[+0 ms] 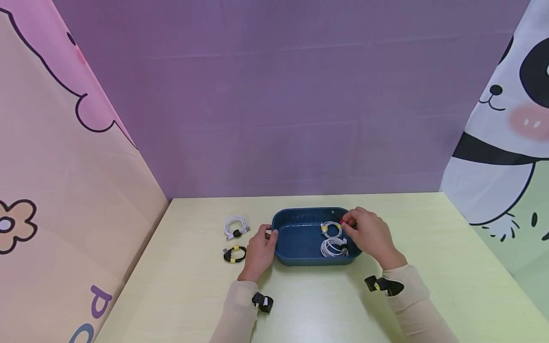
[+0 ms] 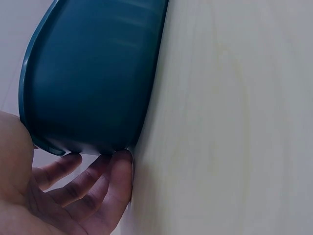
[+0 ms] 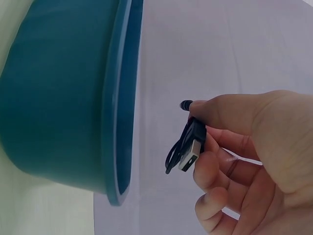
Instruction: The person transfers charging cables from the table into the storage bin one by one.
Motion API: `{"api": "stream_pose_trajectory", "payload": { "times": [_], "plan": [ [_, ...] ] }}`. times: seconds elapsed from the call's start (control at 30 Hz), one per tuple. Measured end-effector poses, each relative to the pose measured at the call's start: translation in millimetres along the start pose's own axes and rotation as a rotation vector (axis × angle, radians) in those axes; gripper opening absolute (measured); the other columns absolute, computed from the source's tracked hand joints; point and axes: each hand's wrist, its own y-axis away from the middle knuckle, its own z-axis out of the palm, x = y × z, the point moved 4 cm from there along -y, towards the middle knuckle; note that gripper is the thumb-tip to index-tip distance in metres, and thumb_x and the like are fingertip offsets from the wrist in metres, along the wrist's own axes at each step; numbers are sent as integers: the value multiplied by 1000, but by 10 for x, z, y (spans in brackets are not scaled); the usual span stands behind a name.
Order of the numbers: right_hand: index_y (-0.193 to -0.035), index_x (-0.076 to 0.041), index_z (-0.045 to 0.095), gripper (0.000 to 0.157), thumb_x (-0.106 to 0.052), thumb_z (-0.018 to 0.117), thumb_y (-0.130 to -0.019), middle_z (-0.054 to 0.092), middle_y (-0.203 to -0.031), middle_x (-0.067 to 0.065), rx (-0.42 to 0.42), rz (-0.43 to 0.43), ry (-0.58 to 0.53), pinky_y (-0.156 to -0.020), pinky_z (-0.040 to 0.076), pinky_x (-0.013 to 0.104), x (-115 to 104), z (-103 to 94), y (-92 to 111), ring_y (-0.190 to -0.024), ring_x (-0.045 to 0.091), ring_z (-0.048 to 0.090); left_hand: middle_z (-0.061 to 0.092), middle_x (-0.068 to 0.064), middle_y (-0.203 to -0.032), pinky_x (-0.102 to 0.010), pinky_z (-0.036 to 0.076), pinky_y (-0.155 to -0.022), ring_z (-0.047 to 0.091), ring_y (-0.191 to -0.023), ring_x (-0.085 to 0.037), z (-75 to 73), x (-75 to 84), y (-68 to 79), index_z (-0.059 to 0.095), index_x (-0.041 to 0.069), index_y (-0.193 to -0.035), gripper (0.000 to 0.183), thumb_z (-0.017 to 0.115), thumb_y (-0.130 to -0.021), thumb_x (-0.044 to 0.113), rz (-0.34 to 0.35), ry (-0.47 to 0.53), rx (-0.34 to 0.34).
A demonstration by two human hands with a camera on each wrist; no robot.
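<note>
outward, a black cable (image 3: 198,130) juts from the pinching right hand (image 1: 372,233).

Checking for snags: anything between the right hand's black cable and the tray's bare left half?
Nothing visible: the black cable is held clear of the blue tray, and the white cables lie inside, toward its right end.

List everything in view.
Table: 1, pale, foreground
Bin: 1, dark blue, on table
White cables: 3, white, two in bin, one on table
Tabletop black cable: 1, black-yellow, left of bin
Held cable: 1, black, right hand
Red bit: 1, red, at right hand, unidentified
Backdrop: 1, purple, behind table
Printed panels: 2, multicoloured, at sides
Wrist cameras: 2, black, foreground
Sleeves: 2, beige, foreground
Left hand: 1, gripping bin
Right hand: 1, gripping cable
</note>
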Motion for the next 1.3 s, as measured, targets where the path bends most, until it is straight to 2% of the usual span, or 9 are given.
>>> {"api": "stream_pose_trajectory", "payload": {
  "times": [0.8, 1.3],
  "plan": [
    [-94, -12, 74, 8, -19, 77, -92, 64, -85, -1, -30, -67, 14, -55, 44, 27, -165, 148, 17, -64, 10, 54, 71, -11, -98, -35, 51, -69, 64, -80, -20, 21, -1, -21, 61, 6, -131, 36, 51, -107, 32, 18, -4, 6],
    [-96, -13, 74, 9, -21, 76, -93, 64, -87, -3, -66, -67, 31, -56, 44, 27, -207, 226, 5, -66, 9, 55, 72, -10, -98, -34, 50, -69, 64, -79, -19, 53, 11, -25, 60, 7, -132, 37, 51, -108, 33, 26, 2, 2]
  ]
}}
